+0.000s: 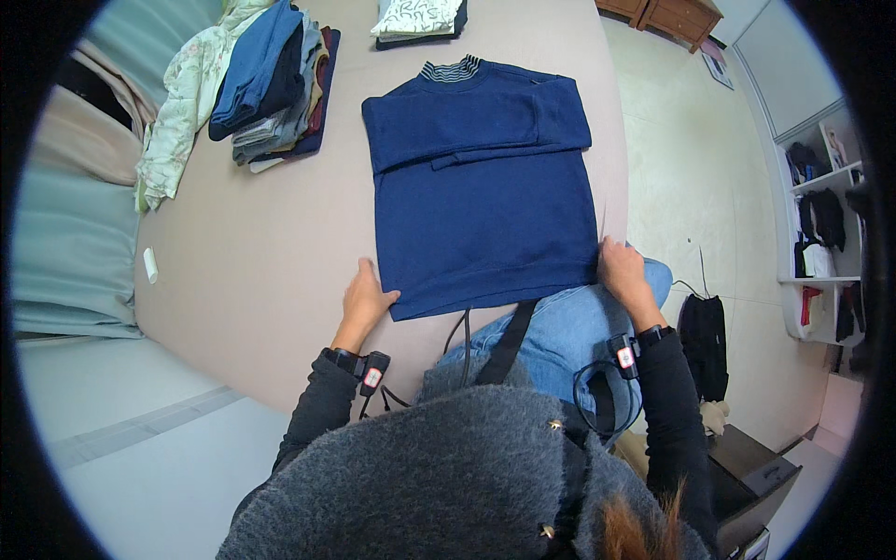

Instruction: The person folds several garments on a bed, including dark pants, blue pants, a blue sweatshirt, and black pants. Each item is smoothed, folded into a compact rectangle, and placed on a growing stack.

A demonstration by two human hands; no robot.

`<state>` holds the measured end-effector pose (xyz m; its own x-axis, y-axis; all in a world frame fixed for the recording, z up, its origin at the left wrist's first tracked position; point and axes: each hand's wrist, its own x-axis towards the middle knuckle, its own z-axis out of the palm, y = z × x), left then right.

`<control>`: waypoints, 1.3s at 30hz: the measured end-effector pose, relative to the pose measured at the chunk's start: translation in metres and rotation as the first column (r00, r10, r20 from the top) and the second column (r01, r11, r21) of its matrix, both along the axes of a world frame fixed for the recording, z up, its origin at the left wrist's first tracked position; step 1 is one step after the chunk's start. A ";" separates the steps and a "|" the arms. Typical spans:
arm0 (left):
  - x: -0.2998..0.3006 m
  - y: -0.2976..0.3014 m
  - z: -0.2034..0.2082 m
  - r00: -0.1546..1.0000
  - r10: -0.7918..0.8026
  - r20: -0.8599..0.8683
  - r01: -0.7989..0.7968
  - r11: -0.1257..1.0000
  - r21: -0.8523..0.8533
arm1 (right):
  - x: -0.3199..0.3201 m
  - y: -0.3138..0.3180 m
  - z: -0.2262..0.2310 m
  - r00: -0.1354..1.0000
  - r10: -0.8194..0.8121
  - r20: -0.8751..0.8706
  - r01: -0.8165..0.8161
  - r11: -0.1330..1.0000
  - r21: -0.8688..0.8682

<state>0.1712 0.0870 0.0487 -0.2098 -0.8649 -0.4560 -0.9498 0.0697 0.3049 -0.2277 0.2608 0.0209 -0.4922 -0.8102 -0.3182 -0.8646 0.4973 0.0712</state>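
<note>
A navy blue sweater (pixel 485 219) lies flat on the bed in front of me. Its sleeves are folded across the chest, and its striped collar (pixel 452 70) points away from me. At the near left corner of the hem is my left hand (pixel 366 297), its thumb touching the fabric and its fingers stretched apart beside the edge. My right hand (pixel 627 275) is at the near right corner, with curled fingers pinching the sweater's side edge. The fingertips of that hand are partly hidden.
A stack of folded clothes (pixel 280 93) stands at the far left beside a floral garment (pixel 187 103). Another folded pile (pixel 420 21) lies at the far edge. A small white object (pixel 150 265) is on the bed (pixel 252 271). Open shelves (pixel 826 229) with clothes stand right.
</note>
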 end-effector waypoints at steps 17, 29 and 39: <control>-0.122 -0.009 -0.078 0.757 -0.653 0.006 0.493 0.565 -0.661 | 0.037 -0.070 -0.051 0.850 0.526 0.004 -0.429 0.698 -0.574; -0.162 0.013 -0.062 0.373 -0.927 -0.031 0.765 0.327 -0.554 | -0.031 -0.031 -0.021 0.915 -0.205 0.347 0.273 0.949 -0.159; -0.163 0.031 -0.068 0.172 -0.985 0.005 0.850 0.146 -0.506 | -0.045 0.010 -0.053 0.308 -0.403 0.862 0.555 0.812 0.182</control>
